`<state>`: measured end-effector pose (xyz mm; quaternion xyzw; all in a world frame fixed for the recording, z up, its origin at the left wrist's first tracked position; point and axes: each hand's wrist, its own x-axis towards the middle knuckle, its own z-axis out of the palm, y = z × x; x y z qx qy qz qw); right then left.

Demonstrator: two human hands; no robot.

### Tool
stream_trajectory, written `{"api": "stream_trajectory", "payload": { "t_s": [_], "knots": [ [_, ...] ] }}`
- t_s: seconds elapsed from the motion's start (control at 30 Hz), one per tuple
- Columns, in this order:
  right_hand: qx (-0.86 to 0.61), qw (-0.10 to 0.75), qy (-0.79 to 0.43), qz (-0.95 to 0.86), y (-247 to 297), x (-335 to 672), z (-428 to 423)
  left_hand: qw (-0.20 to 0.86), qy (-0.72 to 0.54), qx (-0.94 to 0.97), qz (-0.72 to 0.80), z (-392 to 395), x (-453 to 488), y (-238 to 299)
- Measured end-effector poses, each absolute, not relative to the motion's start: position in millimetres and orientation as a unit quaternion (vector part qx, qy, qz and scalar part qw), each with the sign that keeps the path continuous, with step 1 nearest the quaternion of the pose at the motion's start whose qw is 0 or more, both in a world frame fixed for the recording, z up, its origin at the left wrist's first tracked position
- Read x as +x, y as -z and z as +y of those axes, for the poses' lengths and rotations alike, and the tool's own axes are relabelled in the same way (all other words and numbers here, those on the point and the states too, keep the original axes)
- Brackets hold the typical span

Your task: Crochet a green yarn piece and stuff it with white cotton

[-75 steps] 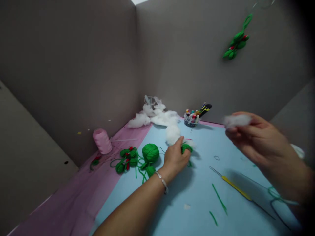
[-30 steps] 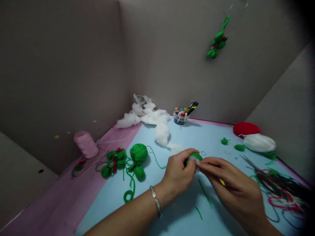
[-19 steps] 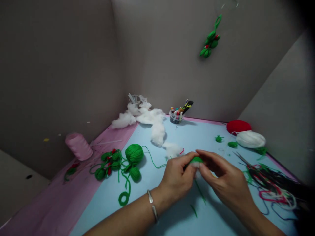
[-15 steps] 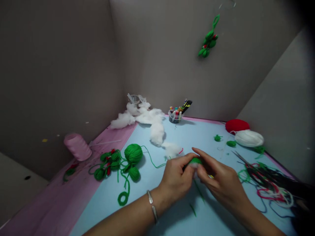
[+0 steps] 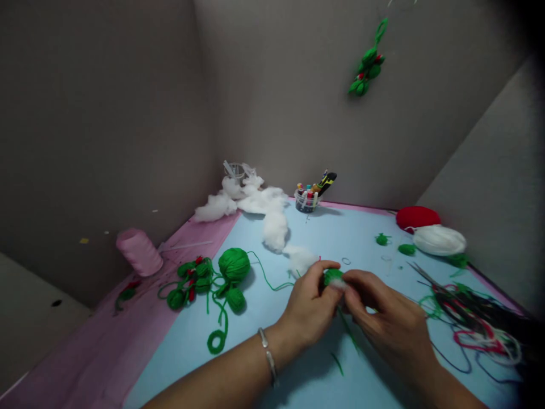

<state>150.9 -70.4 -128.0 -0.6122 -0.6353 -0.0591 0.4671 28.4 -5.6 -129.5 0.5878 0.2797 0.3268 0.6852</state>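
Hands — left, right | pinching small green yarn ball — white stuffing showing

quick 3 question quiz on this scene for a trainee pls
1. Multiple choice: what are the left hand and right hand holding together?
A) a pink thread cone
B) a small green yarn ball with white fibre
C) a red yarn ball

2. True or false: the bracelet is on the left wrist.

3. Fill in the blank: the large green yarn ball sits on the ____ sheet.

Key: 1 B; 2 true; 3 light blue
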Motion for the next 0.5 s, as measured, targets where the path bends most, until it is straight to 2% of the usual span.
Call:
{"api": "stream_trajectory", "payload": {
  "t_s": [0.2, 0.33, 0.5],
  "knots": [
    [-0.593, 0.505, -0.017, -0.627, 130.0, 150.6, -71.5, 0.682, -0.38, 0.559, 0.279, -3.4, 26.2, 124.9],
    [-0.588, 0.545, -0.098, -0.589, 124.0, 150.1, -67.2, 0.6, -0.404, 0.626, 0.29, -0.5, 23.5, 124.7],
    [-0.589, 0.551, -0.201, -0.555, 118.8, 151.1, -61.5, 0.545, -0.355, 0.706, 0.279, -3.1, 21.4, 125.7]
  ]
}}
